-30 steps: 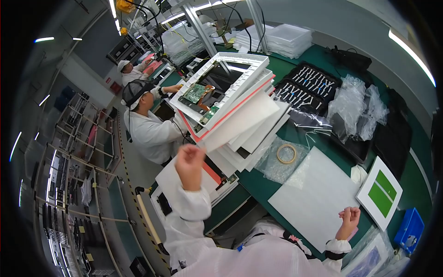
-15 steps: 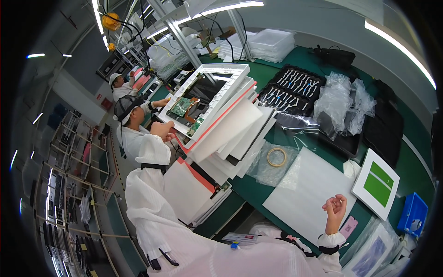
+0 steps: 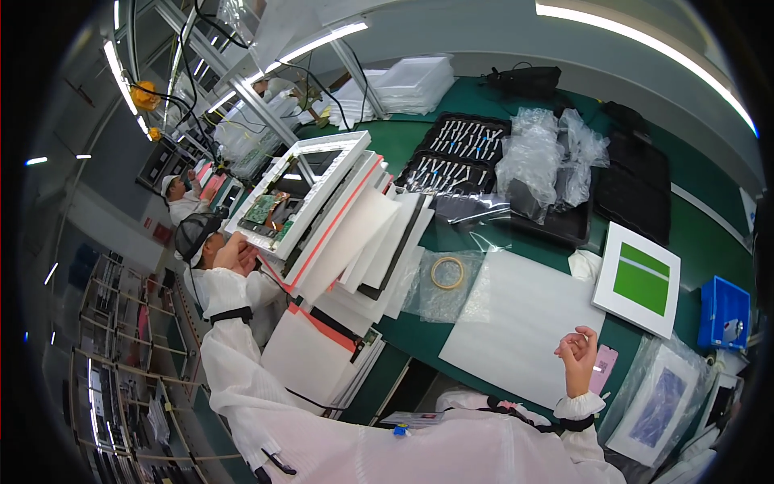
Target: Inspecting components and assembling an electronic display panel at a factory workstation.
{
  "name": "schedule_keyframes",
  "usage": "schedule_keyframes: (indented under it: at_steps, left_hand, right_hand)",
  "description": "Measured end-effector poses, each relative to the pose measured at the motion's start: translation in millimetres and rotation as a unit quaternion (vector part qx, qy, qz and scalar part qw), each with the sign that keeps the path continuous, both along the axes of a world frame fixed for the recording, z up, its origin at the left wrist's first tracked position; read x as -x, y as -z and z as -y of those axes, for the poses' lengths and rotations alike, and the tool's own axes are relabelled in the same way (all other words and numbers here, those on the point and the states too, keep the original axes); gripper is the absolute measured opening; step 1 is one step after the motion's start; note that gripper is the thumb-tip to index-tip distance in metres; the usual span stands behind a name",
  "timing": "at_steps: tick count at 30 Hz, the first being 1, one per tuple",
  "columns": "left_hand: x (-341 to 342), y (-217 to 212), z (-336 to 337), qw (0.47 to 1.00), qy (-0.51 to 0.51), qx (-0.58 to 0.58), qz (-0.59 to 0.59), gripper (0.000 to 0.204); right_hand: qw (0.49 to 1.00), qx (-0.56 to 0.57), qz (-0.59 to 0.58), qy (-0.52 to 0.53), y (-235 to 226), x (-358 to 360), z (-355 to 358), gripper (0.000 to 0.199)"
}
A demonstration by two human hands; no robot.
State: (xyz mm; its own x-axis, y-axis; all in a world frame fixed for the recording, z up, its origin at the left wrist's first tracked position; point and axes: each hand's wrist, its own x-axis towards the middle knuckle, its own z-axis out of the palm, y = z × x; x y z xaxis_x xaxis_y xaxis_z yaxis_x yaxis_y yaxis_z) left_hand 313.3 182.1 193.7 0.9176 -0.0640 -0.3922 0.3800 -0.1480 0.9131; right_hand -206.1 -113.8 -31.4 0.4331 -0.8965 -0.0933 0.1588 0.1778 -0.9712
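Observation:
At the near left corner of a white display frame point(image 3: 329, 211), my left hand point(image 3: 236, 255) has its fingers closed on the rim. The frame has a green circuit board point(image 3: 262, 208) inside its opening and lies tilted on top of a tall stack of white foam sheets point(image 3: 355, 234) and panels, with a thin red sheet under it. My right hand point(image 3: 577, 359) hovers over the near right part of a flat white foam sheet point(image 3: 508, 323), fingers loosely curled and holding nothing. A pink phone-like slab point(image 3: 602, 369) lies just right of it.
A tape roll point(image 3: 447, 273) rests on clear plastic. Behind are a black tray of small cables point(image 3: 463, 141) and crumpled plastic wrap point(image 3: 528, 161). To the right are a white-framed green panel point(image 3: 642, 278) and a blue bin point(image 3: 724, 315). A co-worker point(image 3: 201, 242) stands close at left.
The whole view has swung, so the stack and table sit further left. A hand at the frame's far left edge no longer shows. My left hand stays at the corner; my right hand stays raised.

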Motion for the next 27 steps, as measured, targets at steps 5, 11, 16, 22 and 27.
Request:
schedule_keyframes:
  at_steps: [5,11,16,22,27]
  left_hand:
    - [-2.2,-3.2,-7.0,0.998,-0.041,-0.029,0.04,0.022]
    - [-9.3,-9.1,1.4,0.997,-0.033,0.059,0.03,0.023]
    - [-10.3,-10.2,5.1,0.981,-0.02,0.187,0.056,0.026]
    - [6.5,0.7,-3.6,0.943,0.005,0.288,0.165,0.023]
    - [56.1,2.2,7.3,0.92,0.05,0.328,0.207,0.019]
  right_hand:
    - [1.0,0.013,-0.002,0.002,1.2,7.2,-1.9,0.037]
    - [1.0,0.009,-0.017,0.01,3.1,9.7,-4.4,0.037]
    - [1.0,-0.001,-0.018,0.015,8.5,12.3,-2.3,0.037]
    - [1.0,0.001,-0.013,0.012,7.8,12.6,-0.6,0.036]
    - [1.0,0.011,-0.019,0.005,2.0,18.8,-2.8,0.035]
